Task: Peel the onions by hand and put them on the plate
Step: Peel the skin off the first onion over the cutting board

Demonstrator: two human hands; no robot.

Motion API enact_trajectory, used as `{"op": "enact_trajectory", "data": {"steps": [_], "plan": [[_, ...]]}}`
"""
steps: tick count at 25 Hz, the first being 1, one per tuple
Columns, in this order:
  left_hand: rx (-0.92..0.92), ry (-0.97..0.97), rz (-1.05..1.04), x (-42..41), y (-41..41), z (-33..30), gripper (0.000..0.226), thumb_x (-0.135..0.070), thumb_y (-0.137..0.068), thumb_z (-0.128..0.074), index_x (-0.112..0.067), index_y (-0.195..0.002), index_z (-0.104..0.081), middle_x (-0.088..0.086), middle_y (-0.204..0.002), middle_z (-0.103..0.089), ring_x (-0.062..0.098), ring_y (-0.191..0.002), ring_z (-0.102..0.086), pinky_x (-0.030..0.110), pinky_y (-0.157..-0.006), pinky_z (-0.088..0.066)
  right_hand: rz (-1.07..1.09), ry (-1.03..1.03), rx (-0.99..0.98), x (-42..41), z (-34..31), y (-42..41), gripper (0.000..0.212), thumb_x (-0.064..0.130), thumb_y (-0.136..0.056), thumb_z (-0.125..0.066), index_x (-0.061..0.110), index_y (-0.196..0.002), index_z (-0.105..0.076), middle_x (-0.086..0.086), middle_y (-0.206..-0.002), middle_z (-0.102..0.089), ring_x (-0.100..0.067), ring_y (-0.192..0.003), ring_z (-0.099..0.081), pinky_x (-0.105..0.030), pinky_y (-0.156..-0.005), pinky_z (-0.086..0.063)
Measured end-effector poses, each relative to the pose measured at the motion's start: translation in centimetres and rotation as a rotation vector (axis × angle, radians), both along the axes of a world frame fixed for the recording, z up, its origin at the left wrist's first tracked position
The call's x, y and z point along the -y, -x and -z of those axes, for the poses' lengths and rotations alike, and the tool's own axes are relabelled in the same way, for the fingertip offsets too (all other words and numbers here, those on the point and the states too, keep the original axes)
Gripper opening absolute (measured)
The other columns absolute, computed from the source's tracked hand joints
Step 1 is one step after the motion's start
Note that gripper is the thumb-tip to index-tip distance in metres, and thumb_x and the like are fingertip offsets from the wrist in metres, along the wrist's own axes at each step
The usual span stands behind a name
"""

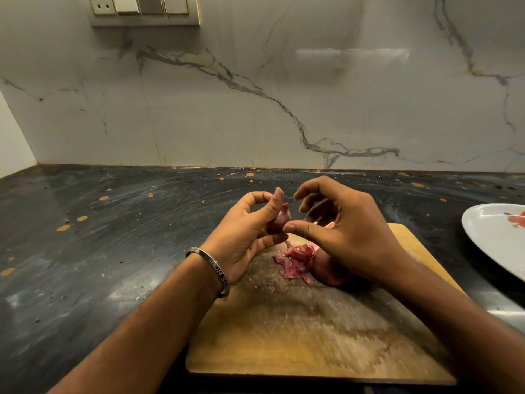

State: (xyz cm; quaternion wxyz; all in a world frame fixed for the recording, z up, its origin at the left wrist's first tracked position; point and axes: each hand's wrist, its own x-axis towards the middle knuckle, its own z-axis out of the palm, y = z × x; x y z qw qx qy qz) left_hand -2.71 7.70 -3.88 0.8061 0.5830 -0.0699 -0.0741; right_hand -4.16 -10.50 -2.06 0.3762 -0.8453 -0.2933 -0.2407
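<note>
Left hand pinches a small onion, right hand spread beside it, peels below, plate holding red scraps off right.

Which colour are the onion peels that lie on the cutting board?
The onion peels are reddish pink, seen in the head view.

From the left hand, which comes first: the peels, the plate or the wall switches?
1. Peels: on the board, just right of the left hand.
2. Plate: far right on the counter.
3. Switches: high on the wall, top left.
</note>
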Motion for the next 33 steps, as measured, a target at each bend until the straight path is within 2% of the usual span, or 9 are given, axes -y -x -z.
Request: {"op": "enact_trajectory", "data": {"steps": [4,6,8,11,14,18,21,29,33], "plan": [[-0.011,0.060,0.077,0.13,0.06,-0.28,0.047,-0.036,-0.077,-0.068,-0.004,-0.111,-0.060,0.010,-0.093,-0.072,0.019,-0.085,-0.073,0.028,-0.071,-0.061,0.047,-0.010,0.033,-0.07,0.17,-0.22,0.016,0.022,-0.085,-0.078,0.015,-0.098,-0.074,0.007,-0.086,-0.071,-0.006,-0.077,-0.068,-0.027,-0.070,-0.057],[-0.044,0.135,0.124,0.10,-0.05,-0.37,0.050,-0.035,-0.081,-0.064,0.000,-0.117,-0.059,0.020,-0.108,-0.071,0.030,-0.100,-0.072,0.034,-0.081,-0.061,0.086,-0.103,0.014,0.35,0.07,-0.49,0.007,0.017,-0.086,-0.077,0.014,-0.093,-0.077,0.008,-0.080,-0.073,-0.004,-0.074,-0.069,-0.021,-0.069,-0.056],[-0.046,0.183,0.152,0.05,-0.09,-0.38,0.045,-0.026,-0.086,-0.061,0.000,-0.122,-0.058,0.023,-0.117,-0.068,0.033,-0.108,-0.069,0.036,-0.086,-0.059,0.099,-0.147,-0.007,0.53,-0.01,-0.59,0.005,0.017,-0.088,-0.076,0.014,-0.092,-0.078,0.010,-0.077,-0.074,0.000,-0.072,-0.069,-0.015,-0.067,-0.054],[-0.028,0.173,0.111,-0.11,-0.19,-0.36,0.047,-0.026,-0.084,-0.062,-0.001,-0.123,-0.060,0.018,-0.115,-0.070,0.023,-0.103,-0.070,0.030,-0.079,-0.061,0.087,-0.125,-0.036,0.21,0.10,-0.50,0.014,0.027,-0.088,-0.074,0.018,-0.098,-0.078,0.012,-0.084,-0.075,0.000,-0.079,-0.070,-0.018,-0.072,-0.056],[-0.008,0.119,0.061,-0.22,-0.24,-0.32,0.046,-0.026,-0.078,-0.067,-0.007,-0.120,-0.063,0.009,-0.101,-0.074,0.014,-0.089,-0.071,0.023,-0.067,-0.058,0.048,-0.169,-0.088,0.14,0.13,-0.40,0.024,0.035,-0.084,-0.076,0.020,-0.103,-0.078,0.010,-0.088,-0.077,-0.001,-0.084,-0.072,-0.022,-0.076,-0.058],[0.005,0.183,0.096,-0.19,-0.27,-0.12,0.048,-0.007,-0.075,-0.069,-0.004,-0.122,-0.062,0.015,-0.109,-0.072,0.020,-0.095,-0.072,0.029,-0.081,-0.060,0.010,-0.271,-0.150,0.45,0.10,-0.62,0.017,0.020,-0.086,-0.077,0.016,-0.103,-0.079,0.007,-0.090,-0.078,-0.002,-0.085,-0.073,-0.021,-0.074,-0.058],[0.020,0.162,0.127,-0.19,-0.10,-0.12,0.047,0.001,-0.069,-0.071,-0.005,-0.116,-0.067,0.018,-0.111,-0.071,0.022,-0.097,-0.072,0.032,-0.085,-0.059,0.027,-0.264,-0.168,0.48,0.10,-0.66,0.013,0.019,-0.087,-0.076,0.015,-0.098,-0.080,0.005,-0.085,-0.078,-0.004,-0.079,-0.073,-0.021,-0.069,-0.058],[0.123,-0.011,0.030,0.30,0.39,0.08,0.055,0.001,-0.057,-0.078,-0.007,-0.110,-0.065,0.008,-0.100,-0.075,0.022,-0.093,-0.072,0.030,-0.082,-0.060,0.132,-0.103,0.042,-0.10,0.45,-0.16,0.003,0.011,-0.085,-0.075,0.013,-0.087,-0.077,0.008,-0.077,-0.072,-0.003,-0.072,-0.067,-0.012,-0.062,-0.052],[0.086,0.021,0.050,0.44,0.45,-0.21,0.052,-0.001,-0.063,-0.075,-0.007,-0.113,-0.065,0.016,-0.115,-0.069,0.023,-0.099,-0.069,0.034,-0.087,-0.059,0.171,-0.116,0.041,-0.16,0.57,-0.35,0.003,0.012,-0.087,-0.073,0.013,-0.084,-0.074,0.010,-0.071,-0.068,-0.005,-0.068,-0.064,-0.011,-0.057,-0.048]]}}
